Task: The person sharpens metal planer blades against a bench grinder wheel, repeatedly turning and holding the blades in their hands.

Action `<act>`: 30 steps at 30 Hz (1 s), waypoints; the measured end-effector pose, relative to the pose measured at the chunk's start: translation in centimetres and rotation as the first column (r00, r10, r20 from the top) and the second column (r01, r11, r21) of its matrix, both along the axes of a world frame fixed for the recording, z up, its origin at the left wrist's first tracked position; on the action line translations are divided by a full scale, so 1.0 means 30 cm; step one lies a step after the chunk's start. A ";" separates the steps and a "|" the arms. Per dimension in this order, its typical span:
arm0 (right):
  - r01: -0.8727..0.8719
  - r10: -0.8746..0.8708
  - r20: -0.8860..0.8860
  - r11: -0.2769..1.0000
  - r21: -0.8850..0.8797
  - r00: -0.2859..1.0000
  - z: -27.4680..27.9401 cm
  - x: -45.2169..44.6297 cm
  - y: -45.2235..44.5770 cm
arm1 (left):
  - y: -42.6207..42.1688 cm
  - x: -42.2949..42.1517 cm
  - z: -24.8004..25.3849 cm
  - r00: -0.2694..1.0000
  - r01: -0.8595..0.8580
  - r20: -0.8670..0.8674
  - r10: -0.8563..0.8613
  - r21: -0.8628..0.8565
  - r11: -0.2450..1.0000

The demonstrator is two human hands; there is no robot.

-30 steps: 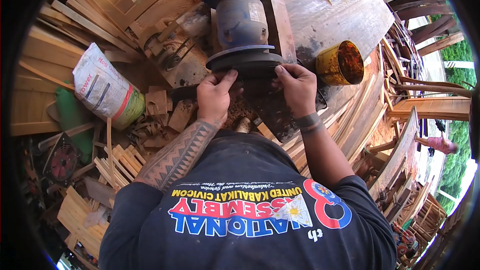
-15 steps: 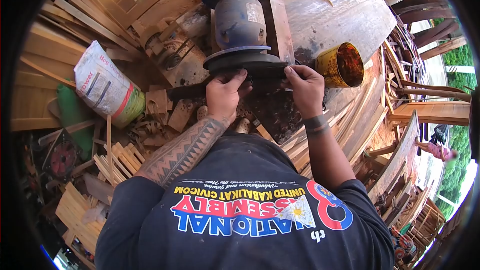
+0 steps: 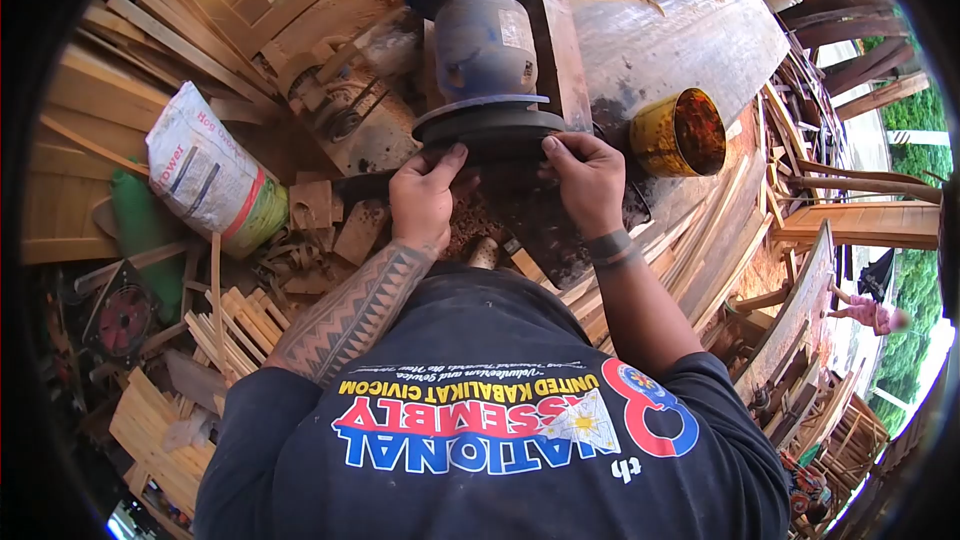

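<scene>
A blue bench grinder (image 3: 484,45) stands at the top centre, with its dark grinding wheel (image 3: 490,124) facing me. Just in front of that wheel lies a long dark flat metal strip (image 3: 500,152), blade-like in shape. My left hand (image 3: 422,202) pinches its left part between thumb and fingers. At the other end, my right hand (image 3: 590,185) pinches the strip with the thumb on top. Both hands are close to the wheel's lower rim. Whether the strip touches the wheel I cannot tell, as the area is dark.
A rusty yellow can (image 3: 655,138) stands right of my right hand. On the left leans a white printed sack (image 3: 205,165). Wood offcuts (image 3: 250,325) and sawdust surround the grinder. A metal sheet (image 3: 690,35) lies at upper right, and a person in pink (image 3: 868,313) is far off right.
Both hands have shifted left with the metal strip along the wheel, the right hand more clearly. The yellow can and sack stay in place.
</scene>
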State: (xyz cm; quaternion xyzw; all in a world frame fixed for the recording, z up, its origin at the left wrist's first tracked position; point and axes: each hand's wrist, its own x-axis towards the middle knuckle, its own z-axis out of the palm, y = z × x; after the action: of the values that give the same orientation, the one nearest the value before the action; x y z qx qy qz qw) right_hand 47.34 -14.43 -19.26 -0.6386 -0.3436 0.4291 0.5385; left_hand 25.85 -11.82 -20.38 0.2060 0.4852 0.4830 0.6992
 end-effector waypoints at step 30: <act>0.052 -0.051 -0.035 0.998 0.021 0.998 0.003 -0.098 0.003 | 0.026 -0.103 -0.013 0.996 0.085 0.019 -0.085 0.006 0.996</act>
State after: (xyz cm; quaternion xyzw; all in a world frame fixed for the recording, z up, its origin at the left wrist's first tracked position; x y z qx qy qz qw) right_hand 44.41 -14.33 -19.19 -0.6338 -0.3223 0.4223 0.5621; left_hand 22.77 -11.04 -20.78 0.2238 0.4681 0.4558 0.7232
